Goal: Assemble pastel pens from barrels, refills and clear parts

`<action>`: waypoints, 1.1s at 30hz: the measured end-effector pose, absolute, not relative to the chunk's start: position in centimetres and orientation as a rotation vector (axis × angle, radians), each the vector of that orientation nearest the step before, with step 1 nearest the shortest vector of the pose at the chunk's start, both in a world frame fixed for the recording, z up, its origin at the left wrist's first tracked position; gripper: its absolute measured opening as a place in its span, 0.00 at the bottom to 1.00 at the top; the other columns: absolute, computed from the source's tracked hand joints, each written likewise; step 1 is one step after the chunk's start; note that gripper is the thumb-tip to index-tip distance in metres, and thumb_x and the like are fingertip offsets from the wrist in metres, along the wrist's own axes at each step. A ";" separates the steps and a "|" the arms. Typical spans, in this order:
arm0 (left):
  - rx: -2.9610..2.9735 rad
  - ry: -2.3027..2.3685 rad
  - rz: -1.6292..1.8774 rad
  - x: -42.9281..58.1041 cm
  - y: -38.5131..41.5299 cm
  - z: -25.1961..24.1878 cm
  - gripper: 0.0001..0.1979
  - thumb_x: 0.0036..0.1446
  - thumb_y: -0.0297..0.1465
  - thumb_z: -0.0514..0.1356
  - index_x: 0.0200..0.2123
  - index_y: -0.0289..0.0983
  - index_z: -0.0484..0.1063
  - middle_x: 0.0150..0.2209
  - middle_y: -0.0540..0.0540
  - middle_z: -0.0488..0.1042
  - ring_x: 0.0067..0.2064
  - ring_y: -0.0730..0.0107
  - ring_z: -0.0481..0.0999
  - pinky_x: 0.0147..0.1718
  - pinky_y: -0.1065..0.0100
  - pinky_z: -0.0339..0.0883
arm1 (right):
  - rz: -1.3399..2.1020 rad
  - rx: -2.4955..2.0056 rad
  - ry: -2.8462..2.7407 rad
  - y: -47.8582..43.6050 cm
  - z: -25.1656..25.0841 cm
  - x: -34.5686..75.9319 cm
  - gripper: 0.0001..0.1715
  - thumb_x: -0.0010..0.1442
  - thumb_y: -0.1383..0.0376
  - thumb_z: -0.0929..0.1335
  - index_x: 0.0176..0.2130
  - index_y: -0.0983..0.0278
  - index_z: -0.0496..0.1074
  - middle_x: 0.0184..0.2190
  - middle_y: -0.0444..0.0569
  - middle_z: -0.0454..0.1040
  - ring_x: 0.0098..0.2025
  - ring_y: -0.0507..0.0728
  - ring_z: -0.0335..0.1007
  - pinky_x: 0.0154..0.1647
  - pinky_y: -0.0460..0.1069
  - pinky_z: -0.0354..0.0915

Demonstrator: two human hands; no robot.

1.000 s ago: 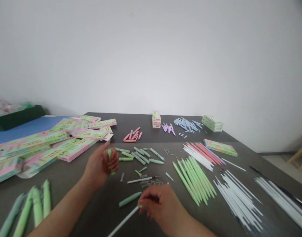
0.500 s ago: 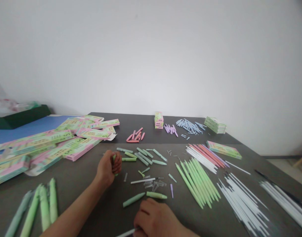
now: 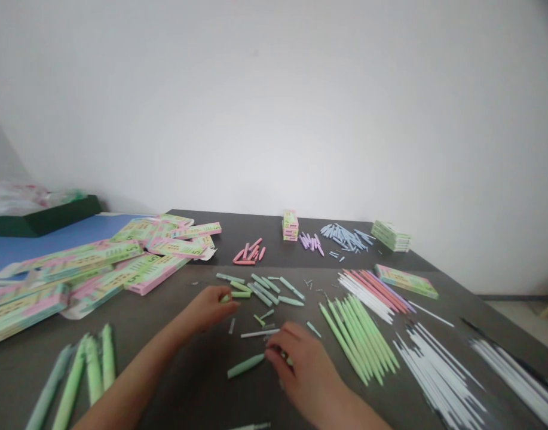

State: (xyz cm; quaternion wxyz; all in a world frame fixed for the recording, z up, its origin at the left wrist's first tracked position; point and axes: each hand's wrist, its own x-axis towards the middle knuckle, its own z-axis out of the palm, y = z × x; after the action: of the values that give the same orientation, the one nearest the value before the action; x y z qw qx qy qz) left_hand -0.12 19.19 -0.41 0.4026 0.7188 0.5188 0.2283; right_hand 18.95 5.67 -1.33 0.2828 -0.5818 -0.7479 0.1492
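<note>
Teal tube (image 3: 245,366) as our marker, and beyond it the left hand (image 3: 213,310) is wrapped around a light-green piece (image 3: 226,297) while, just right, the right hand (image 3: 300,361) curls over a green bit (image 3: 289,361), grip unclear, seemingly mid pick-up, which calls for a careful fingertip pinch.

at the far left, a shallow dark green tray with straight sides (image 3: 65,215) holds crumpled clear plastic bags (image 3: 18,196), beside a flat blue surface (image 3: 79,233). to the right and nearer, flat pink-and-green cardboard boxes (image 3: 141,273) lie in an overlapping heap. a small stack of pink-and-green cardboard boxes (image 3: 290,228) stands at the far middle, and a pale green and white stack of flat boxes (image 3: 390,236) at the far right. a plain white wall (image 3: 274,119) rises behind.
</note>
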 end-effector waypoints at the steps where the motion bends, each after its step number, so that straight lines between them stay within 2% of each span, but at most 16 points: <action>1: 1.890 1.338 0.546 -0.1 19.2 -0.6 0.08 0.38 0.35 0.59 0.17 0.38 0.63 0.16 0.56 0.60 0.19 0.74 0.59 0.19 0.72 0.49 | 0.386 -1.596 -1.948 6.2 -0.9 19.1 0.08 0.59 0.69 0.63 0.34 0.62 0.72 0.34 0.47 0.71 0.39 0.54 0.67 0.38 0.45 0.60; 4: 2.058 1.402 0.462 0.1 19.1 -1.6 0.05 0.36 0.31 0.59 0.21 0.38 0.66 0.23 0.52 0.68 0.29 0.67 0.67 0.27 0.70 0.55 | 0.372 -1.717 -1.904 8.0 -0.2 19.3 0.09 0.57 0.71 0.63 0.35 0.63 0.73 0.34 0.47 0.71 0.38 0.54 0.67 0.38 0.45 0.60; 7: 2.155 1.441 0.358 0.4 18.9 -2.5 0.07 0.37 0.30 0.59 0.25 0.38 0.68 0.29 0.48 0.72 0.34 0.62 0.71 0.32 0.68 0.58 | 0.367 -1.834 -1.930 10.0 -0.2 18.8 0.08 0.56 0.69 0.65 0.35 0.63 0.74 0.35 0.49 0.73 0.39 0.54 0.68 0.40 0.45 0.60; 14: 2.267 1.480 0.197 0.5 18.8 -2.9 0.05 0.42 0.29 0.59 0.28 0.37 0.69 0.35 0.43 0.76 0.39 0.58 0.74 0.35 0.67 0.61 | 0.377 -2.020 -1.922 13.3 -1.5 17.3 0.08 0.52 0.63 0.69 0.32 0.64 0.76 0.34 0.53 0.77 0.38 0.59 0.72 0.36 0.49 0.62; 19: 2.300 1.537 0.170 0.5 18.3 -2.7 0.13 0.43 0.31 0.61 0.35 0.37 0.70 0.39 0.39 0.76 0.42 0.55 0.74 0.35 0.65 0.61 | 0.365 -2.094 -1.931 13.8 -2.2 16.8 0.08 0.51 0.63 0.69 0.33 0.64 0.75 0.34 0.54 0.77 0.39 0.59 0.73 0.37 0.49 0.63; 21: 2.309 1.557 0.155 0.4 18.2 -2.6 0.13 0.43 0.33 0.62 0.35 0.37 0.70 0.39 0.39 0.76 0.43 0.54 0.74 0.36 0.65 0.62 | 0.348 -2.115 -1.940 13.9 -2.2 16.7 0.08 0.51 0.64 0.69 0.33 0.65 0.75 0.34 0.55 0.77 0.40 0.60 0.73 0.37 0.49 0.63; 26: 2.323 1.596 0.072 0.3 18.3 -2.3 0.10 0.44 0.37 0.63 0.29 0.38 0.72 0.37 0.40 0.76 0.43 0.54 0.74 0.37 0.64 0.63 | 0.290 -2.158 -1.965 14.0 -1.9 16.4 0.10 0.51 0.62 0.70 0.33 0.65 0.75 0.35 0.56 0.77 0.39 0.61 0.74 0.36 0.49 0.65; 31: 2.336 1.636 -0.075 0.3 17.9 -2.0 0.13 0.54 0.39 0.59 0.38 0.34 0.71 0.40 0.44 0.74 0.42 0.64 0.73 0.42 0.58 0.66 | 0.234 -2.132 -2.045 13.4 -1.4 15.9 0.08 0.54 0.65 0.68 0.34 0.67 0.75 0.35 0.59 0.77 0.40 0.61 0.74 0.37 0.50 0.65; 33: 2.344 1.639 -0.116 0.3 17.5 -1.9 0.13 0.57 0.38 0.57 0.41 0.35 0.70 0.43 0.44 0.72 0.43 0.64 0.73 0.43 0.57 0.67 | 0.214 -2.101 -2.092 13.1 -1.3 15.6 0.09 0.56 0.69 0.66 0.35 0.69 0.75 0.36 0.61 0.77 0.41 0.63 0.74 0.38 0.51 0.65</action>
State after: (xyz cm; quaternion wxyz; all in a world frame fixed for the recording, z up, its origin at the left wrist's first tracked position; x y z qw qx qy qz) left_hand 0.32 17.47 -1.87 0.1391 0.8109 0.5670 -0.0403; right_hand 15.56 13.08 -1.28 0.0844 -0.7041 -0.7014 0.0717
